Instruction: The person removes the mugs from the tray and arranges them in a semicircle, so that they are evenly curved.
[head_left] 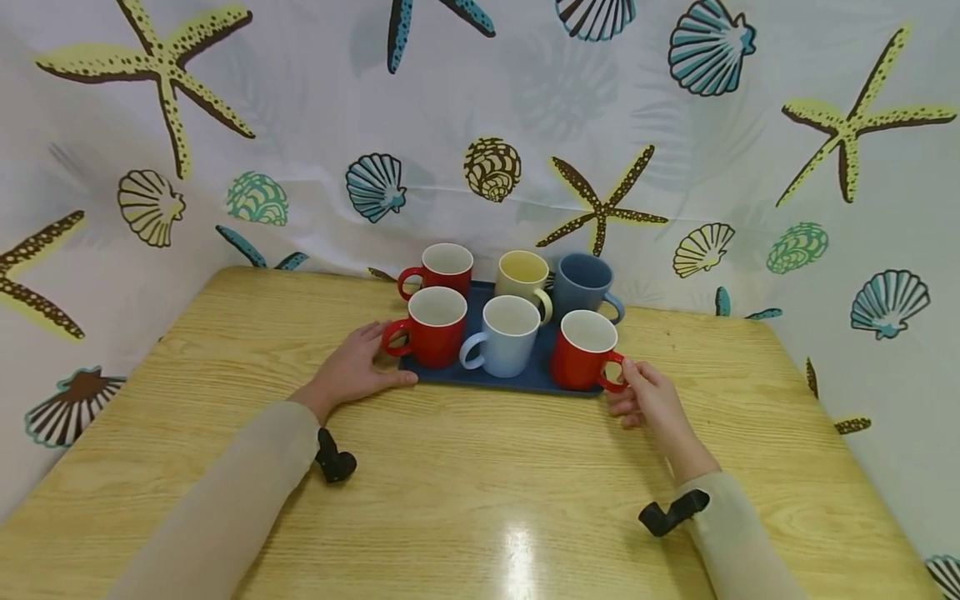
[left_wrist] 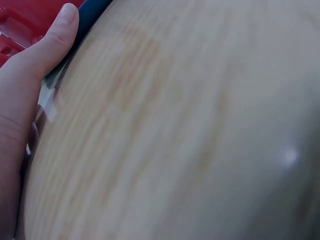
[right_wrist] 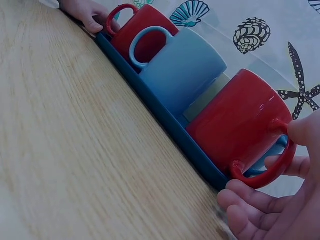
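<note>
On a blue tray (head_left: 480, 381) stand several mugs. Its front row has a red mug (head_left: 435, 333) at left, a light blue mug (head_left: 508, 340) and another red mug (head_left: 577, 358) at right. Behind them are a third red mug (head_left: 450, 268), a yellow mug (head_left: 517, 279) and a darker blue mug (head_left: 579, 283). My right hand (head_left: 652, 400) pinches the right red mug's handle (right_wrist: 272, 177) between thumb and index finger; the other fingers curl below, near the tray's corner. At the tray's left end rests my left hand (head_left: 356, 367), its extended thumb (left_wrist: 57, 37) along the front edge, fingers beside the left mug's handle.
The wooden table (head_left: 480, 467) stretches in front of the tray and to both sides. A white cloth (head_left: 435, 108) printed with shells and starfish hangs right behind the back row of mugs and along the sides. Small black devices sit on both wrists.
</note>
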